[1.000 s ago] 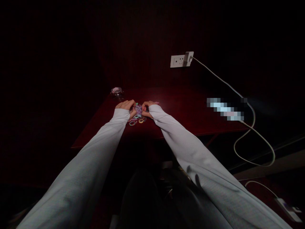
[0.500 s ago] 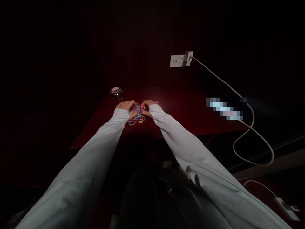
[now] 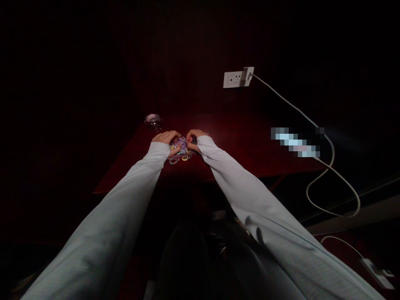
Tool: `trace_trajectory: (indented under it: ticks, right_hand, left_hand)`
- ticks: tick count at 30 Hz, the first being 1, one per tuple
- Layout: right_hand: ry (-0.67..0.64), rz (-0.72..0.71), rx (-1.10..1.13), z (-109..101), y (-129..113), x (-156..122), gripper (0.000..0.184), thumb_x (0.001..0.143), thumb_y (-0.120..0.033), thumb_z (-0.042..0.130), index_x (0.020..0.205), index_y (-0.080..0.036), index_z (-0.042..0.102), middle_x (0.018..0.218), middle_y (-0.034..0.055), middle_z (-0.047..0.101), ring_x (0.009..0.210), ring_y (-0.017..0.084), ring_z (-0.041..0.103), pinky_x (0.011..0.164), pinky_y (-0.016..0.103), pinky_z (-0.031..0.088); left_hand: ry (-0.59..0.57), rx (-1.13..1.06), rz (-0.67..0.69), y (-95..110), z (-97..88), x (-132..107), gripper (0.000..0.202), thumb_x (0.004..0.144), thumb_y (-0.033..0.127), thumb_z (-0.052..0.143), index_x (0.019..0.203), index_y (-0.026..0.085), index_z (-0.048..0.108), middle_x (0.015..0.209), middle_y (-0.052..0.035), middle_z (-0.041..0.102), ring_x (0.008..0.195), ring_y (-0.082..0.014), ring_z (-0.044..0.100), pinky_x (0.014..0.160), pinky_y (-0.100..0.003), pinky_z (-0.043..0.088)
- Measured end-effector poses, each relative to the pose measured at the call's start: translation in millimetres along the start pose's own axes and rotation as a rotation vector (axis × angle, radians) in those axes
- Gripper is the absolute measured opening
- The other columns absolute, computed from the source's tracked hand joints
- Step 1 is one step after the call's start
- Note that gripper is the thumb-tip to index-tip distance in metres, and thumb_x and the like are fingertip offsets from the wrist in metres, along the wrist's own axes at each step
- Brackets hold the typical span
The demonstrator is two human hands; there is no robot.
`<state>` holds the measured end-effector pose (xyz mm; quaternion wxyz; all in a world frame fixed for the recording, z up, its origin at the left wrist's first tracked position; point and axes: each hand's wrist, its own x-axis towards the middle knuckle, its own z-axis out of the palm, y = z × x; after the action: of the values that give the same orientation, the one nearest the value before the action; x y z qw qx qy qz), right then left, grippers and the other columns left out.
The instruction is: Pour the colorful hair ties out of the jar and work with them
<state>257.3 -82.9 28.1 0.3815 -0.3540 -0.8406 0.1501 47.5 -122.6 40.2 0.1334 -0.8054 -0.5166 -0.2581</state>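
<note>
A small heap of coloured elastic bands (image 3: pixel 180 151) lies on the dark red table (image 3: pixel 237 146). My left hand (image 3: pixel 166 137) rests at the heap's left side with its fingers curled in a pinch over the bands. My right hand (image 3: pixel 194 139) is at the heap's right side, fingers also curled and pinching among the bands. The two hands nearly touch above the heap. Which band each pinch holds is too small and dark to make out. Both arms wear pale long sleeves.
A small glass jar (image 3: pixel 153 121) stands behind my left hand. A wall socket (image 3: pixel 233 79) with a white charger and cable (image 3: pixel 325 141) is at the back right. A blurred bright object (image 3: pixel 296 142) lies on the table's right. The surroundings are dark.
My hands stay at the heap. The fingers have shifted slightly, first closing together, then spreading a little over the bands.
</note>
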Motion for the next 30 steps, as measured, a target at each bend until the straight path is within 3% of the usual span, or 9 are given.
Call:
trace_trajectory:
  ticks: [10,22,30]
  right_hand:
    - [-0.001,-0.015,-0.03,1.4,0.8,-2.0,0.01,0.082,-0.023,0.067,0.091,-0.023,0.067,0.089,0.0011,0.067,0.092,0.02,0.058,0.091,0.031,0.041]
    - [0.034,-0.064,-0.006,0.0,-1.0,-4.9,0.006,0.085,-0.025,0.067,0.089,-0.022,0.065,0.09,0.001,0.069,0.09,0.019,0.058,0.088,0.029,0.041]
    - [-0.014,-0.016,0.0,2.3,7.6,0.0,0.029,0.085,-0.032,0.071,0.112,-0.022,0.066,0.09,-0.0009,0.069,0.083,0.018,0.056,0.081,0.028,0.04]
  left_hand:
    - [0.005,-0.026,0.043,-3.3,3.1,-0.4,0.035,0.093,0.039,0.064,0.123,0.027,0.074,0.105,-0.0062,0.078,0.104,-0.028,0.072,0.092,-0.037,0.053]
    - [0.031,-0.016,0.146,-20.7,15.3,1.9,0.03,0.106,0.038,0.05,0.11,0.024,0.076,0.1,-0.0066,0.076,0.096,-0.0237,0.07,0.083,-0.033,0.051]
    - [0.037,-0.01,0.169,-23.9,17.7,3.0,0.033,0.107,0.04,0.047,0.106,0.024,0.075,0.096,-0.0062,0.074,0.092,-0.023,0.068,0.079,-0.032,0.05]
